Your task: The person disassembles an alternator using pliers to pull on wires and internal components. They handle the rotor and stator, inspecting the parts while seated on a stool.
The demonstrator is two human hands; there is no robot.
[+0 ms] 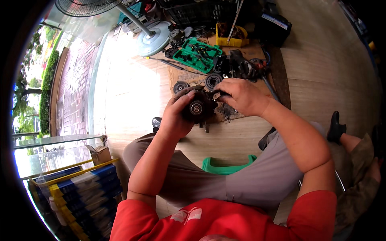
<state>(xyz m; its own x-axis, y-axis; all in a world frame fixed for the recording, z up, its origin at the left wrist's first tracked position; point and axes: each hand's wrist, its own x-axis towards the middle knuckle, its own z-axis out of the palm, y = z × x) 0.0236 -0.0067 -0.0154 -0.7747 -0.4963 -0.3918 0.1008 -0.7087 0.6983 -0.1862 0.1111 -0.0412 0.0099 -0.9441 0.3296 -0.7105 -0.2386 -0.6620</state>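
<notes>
My left hand point(179, 115) is wrapped round a dark, greasy machine part point(205, 105) with a shiny ringed bearing in its face, held up between my knees. My right hand point(243, 96) is closed, its fingertips pinched at the part's right side. A small dark piece shows by those fingertips, too unclear to name. Just beyond my hands, a grooved ring-shaped pulley point(213, 81) and a smaller round disc point(181, 86) lie on a stained cardboard sheet point(237, 116).
Beyond lie an open green tool case point(197, 54), a yellow bin point(232, 35) and a dark tool with a long handle point(270, 85). A fan base point(153, 39) stands far left. Under me is a green stool point(229, 164). Another person's shoe point(336, 127) is at the right.
</notes>
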